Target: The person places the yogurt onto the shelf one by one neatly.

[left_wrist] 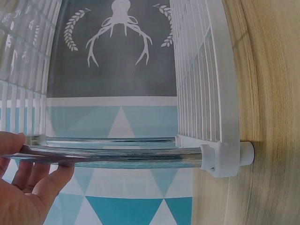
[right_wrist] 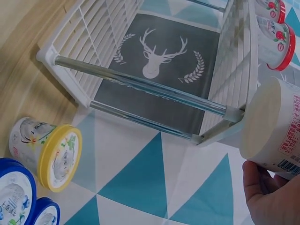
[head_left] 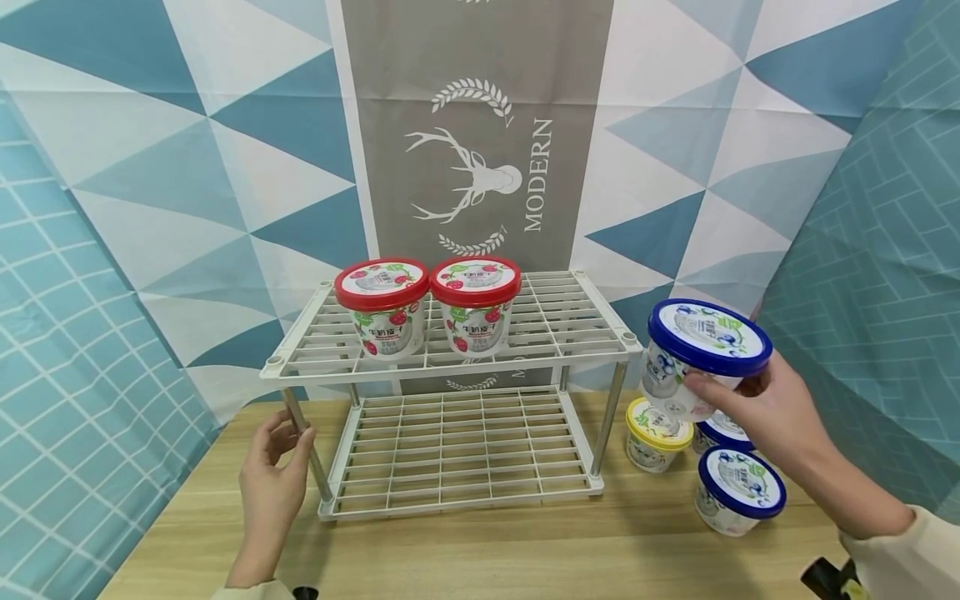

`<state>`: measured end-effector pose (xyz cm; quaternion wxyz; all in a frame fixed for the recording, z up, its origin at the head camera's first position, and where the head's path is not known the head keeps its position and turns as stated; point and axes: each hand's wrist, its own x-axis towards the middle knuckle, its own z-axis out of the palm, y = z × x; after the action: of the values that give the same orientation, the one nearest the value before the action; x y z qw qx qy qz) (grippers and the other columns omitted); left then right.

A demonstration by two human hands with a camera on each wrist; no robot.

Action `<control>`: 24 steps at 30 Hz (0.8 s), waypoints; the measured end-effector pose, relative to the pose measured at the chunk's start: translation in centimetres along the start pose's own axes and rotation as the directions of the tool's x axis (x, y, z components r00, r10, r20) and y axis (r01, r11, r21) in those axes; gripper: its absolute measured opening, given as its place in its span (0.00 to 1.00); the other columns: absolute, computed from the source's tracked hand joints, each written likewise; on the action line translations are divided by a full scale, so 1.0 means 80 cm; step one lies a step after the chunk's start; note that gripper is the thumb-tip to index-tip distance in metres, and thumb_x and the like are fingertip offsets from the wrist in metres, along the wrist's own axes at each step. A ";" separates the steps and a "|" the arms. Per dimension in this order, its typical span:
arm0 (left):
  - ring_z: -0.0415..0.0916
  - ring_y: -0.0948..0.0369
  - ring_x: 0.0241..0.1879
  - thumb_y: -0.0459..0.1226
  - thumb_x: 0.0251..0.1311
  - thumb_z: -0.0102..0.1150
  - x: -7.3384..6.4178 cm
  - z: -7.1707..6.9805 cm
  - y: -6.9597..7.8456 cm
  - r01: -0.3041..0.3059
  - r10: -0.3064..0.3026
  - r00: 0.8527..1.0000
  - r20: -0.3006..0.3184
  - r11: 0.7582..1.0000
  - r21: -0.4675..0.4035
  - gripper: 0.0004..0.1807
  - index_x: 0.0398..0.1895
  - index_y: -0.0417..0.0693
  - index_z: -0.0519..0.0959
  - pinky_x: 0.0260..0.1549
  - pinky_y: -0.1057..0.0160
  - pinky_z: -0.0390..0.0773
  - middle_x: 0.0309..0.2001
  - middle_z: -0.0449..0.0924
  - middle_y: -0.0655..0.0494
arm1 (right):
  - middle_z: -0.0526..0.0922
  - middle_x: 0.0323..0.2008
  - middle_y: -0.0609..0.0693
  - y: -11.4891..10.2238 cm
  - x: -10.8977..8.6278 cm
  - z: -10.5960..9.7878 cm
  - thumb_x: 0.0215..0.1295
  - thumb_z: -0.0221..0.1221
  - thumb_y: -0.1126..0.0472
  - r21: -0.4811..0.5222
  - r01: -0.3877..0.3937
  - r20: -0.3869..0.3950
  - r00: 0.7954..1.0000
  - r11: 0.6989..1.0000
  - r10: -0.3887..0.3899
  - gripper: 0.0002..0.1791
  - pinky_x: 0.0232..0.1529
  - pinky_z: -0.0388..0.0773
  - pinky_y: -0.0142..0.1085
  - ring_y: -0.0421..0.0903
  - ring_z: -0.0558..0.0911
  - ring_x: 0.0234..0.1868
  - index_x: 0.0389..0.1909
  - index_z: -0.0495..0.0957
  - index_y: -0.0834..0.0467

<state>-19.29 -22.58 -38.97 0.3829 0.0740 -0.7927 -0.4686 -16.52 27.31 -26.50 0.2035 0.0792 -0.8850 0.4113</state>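
from my end of the link, i have a blue-lidded tub (head_left: 708,337) in the right hand (head_left: 783,417), its fingers wrapped round the tub's side and the thumb on its near face, below the lid. the tub is off the counter (head_left: 450,554), slightly tilted, just beside the right front corner of the upper tier (head_left: 562,359) of the white wire rack (head_left: 465,503); the right wrist view gives me its pale base. my left hand (head_left: 277,471) grips the front left post (head_left: 317,467) between thumb and fingers, just under the upper tier.

i count three blue tubs: the held one and two other blue-lidded tubs (head_left: 740,485) on the counter, right of the rack. near them stands one yellow-lidded tub (head_left: 660,432). two red-lidded tubs (head_left: 384,310) stand upright, side by side, on the upper tier. one printed cloth (head_left: 480,179) with a deer head hangs behind.
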 end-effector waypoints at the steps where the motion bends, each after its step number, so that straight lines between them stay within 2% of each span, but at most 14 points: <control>1: 0.69 0.84 0.34 0.33 0.59 0.60 0.000 0.000 0.000 0.001 -0.001 1.000 0.002 1.000 -0.002 0.19 0.54 0.43 0.73 0.32 0.88 0.69 0.34 0.70 0.81 | 0.69 0.51 0.39 -0.001 0.001 0.000 0.62 0.60 0.56 -0.002 0.000 -0.001 1.000 1.000 0.000 0.37 0.37 0.71 0.16 0.23 0.70 0.44 0.68 0.55 0.58; 10: 0.68 0.86 0.33 0.32 0.58 0.61 0.001 -0.001 0.000 -0.021 0.021 1.000 0.009 1.000 -0.016 0.20 0.55 0.40 0.72 0.31 0.87 0.68 0.33 0.71 0.80 | 0.69 0.57 0.59 -0.011 0.010 -0.004 0.63 0.59 0.52 -0.030 -0.013 0.001 1.000 0.999 0.013 0.37 0.34 0.72 0.19 0.24 0.70 0.41 0.68 0.54 0.59; 24: 0.68 0.86 0.33 0.31 0.58 0.61 0.001 -0.002 0.000 -0.027 0.027 1.000 0.011 1.000 -0.016 0.20 0.54 0.40 0.72 0.30 0.87 0.69 0.33 0.70 0.81 | 0.69 0.58 0.59 -0.027 0.022 -0.004 0.63 0.59 0.50 -0.019 -0.007 0.008 1.000 1.000 0.008 0.38 0.35 0.72 0.17 0.25 0.70 0.42 0.69 0.54 0.58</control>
<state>-19.18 -22.72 -38.87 0.3853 0.0576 -0.7919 -0.4703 -17.32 26.21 -24.08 0.1991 0.0757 -0.8899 0.4033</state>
